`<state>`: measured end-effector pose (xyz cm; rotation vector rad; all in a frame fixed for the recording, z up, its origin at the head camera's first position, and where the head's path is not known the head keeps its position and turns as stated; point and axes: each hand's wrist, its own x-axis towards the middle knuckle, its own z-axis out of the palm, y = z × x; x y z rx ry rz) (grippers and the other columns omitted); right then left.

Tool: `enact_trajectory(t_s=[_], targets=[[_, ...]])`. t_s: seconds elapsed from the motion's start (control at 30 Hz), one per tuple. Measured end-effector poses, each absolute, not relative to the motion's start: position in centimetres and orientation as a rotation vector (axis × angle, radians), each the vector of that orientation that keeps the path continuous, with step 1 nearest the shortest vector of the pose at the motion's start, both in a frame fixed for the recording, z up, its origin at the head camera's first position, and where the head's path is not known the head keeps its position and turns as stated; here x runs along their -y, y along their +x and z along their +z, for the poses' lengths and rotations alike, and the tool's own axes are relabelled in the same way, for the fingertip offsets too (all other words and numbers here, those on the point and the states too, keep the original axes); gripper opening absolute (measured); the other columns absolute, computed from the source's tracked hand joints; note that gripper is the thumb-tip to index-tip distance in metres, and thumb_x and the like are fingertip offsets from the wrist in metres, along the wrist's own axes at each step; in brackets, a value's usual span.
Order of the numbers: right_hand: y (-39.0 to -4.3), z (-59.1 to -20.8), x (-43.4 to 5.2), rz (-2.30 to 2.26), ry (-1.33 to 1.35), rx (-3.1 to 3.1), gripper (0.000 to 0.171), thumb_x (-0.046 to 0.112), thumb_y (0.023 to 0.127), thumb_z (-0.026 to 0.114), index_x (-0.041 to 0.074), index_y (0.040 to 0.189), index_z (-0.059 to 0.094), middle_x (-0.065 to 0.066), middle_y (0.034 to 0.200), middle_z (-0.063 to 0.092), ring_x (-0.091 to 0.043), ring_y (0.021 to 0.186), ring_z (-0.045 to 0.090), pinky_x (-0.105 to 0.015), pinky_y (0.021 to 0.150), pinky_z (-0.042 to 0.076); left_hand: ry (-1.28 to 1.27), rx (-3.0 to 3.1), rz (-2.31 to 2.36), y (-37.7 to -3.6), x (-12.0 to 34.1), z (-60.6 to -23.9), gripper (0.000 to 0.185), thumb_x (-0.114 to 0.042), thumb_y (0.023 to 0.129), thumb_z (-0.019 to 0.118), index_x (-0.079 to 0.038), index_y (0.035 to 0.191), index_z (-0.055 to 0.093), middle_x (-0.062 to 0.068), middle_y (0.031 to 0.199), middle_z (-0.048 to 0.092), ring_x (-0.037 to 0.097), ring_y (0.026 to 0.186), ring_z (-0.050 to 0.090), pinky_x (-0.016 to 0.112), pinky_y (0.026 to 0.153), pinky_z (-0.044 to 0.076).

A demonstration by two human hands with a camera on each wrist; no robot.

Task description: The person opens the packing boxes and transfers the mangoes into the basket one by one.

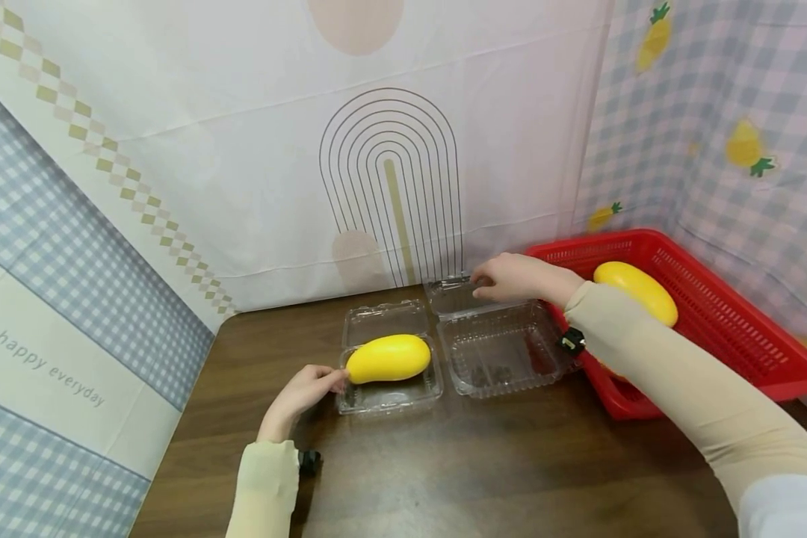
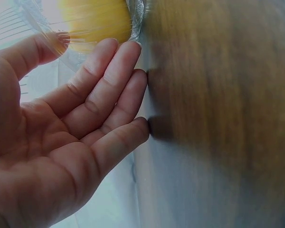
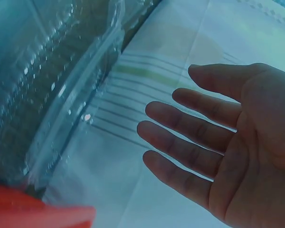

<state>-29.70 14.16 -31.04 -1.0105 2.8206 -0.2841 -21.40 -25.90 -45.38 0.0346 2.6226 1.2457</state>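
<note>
A smooth yellow oblong fruit (image 1: 391, 356) lies in the smaller clear plastic clamshell box (image 1: 390, 408), whose lid is folded back. My left hand (image 1: 314, 384) is at the left side of this box, fingertips right at its edge beside the fruit's end. In the left wrist view, thumb and fingers are apart, with the box's clear plastic by the thumb tip. To the right stands a larger clear clamshell box (image 1: 504, 389), lid laid back and no fruit inside. Over its lid (image 1: 452, 297) hovers my right hand (image 1: 526, 276), its fingers spread and holding nothing in the right wrist view.
A red plastic basket (image 1: 736, 317) sits at the right, with another yellow fruit (image 1: 637, 290) in it, partly hidden by my right sleeve. Behind the boxes hangs a pale patterned cloth (image 1: 269, 187). The wooden table (image 1: 444, 471) extends toward me.
</note>
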Motion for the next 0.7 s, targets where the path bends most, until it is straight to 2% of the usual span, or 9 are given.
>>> enact_trajectory(t_s=[0.23,0.57,0.7], targets=[[-29.8,-32.4,-12.2,-0.281,-1.057,-2.815,0.034,0.024,0.097,0.066,0.002,0.124,0.069,-0.013,0.115,0.071,-0.029,0.103,0.067,-0.048,0.091,0.052,0.031,-2.609,1.263,-21.4,26.0,-45.2,0.04,-0.041,0.099,0.061,-0.005,0.089,0.074,0.003,0.09,0.072,0.02,0.094,0.065,0.045,0.095,0.046],[-29.7,-34.0,-9.1,-0.377,-1.086,-2.732,0.034,0.023,0.098,0.065,0.006,0.128,0.067,-0.006,0.107,0.072,-0.017,0.095,0.067,-0.04,0.086,0.055,0.016,-2.606,1.267,-21.3,25.8,-44.9,0.039,-0.041,0.099,0.062,-0.005,0.09,0.074,0.003,0.093,0.072,0.019,0.094,0.064,0.043,0.093,0.047],[-29.7,-34.7,-7.9,-0.39,-1.152,-2.713,0.033,0.023,0.098,0.064,0.007,0.127,0.067,-0.002,0.099,0.071,-0.015,0.087,0.066,-0.037,0.081,0.054,0.012,-2.603,1.268,-21.2,25.8,-44.9,0.039,-0.04,0.099,0.061,-0.004,0.091,0.075,0.003,0.093,0.073,0.02,0.095,0.065,0.044,0.095,0.046]])
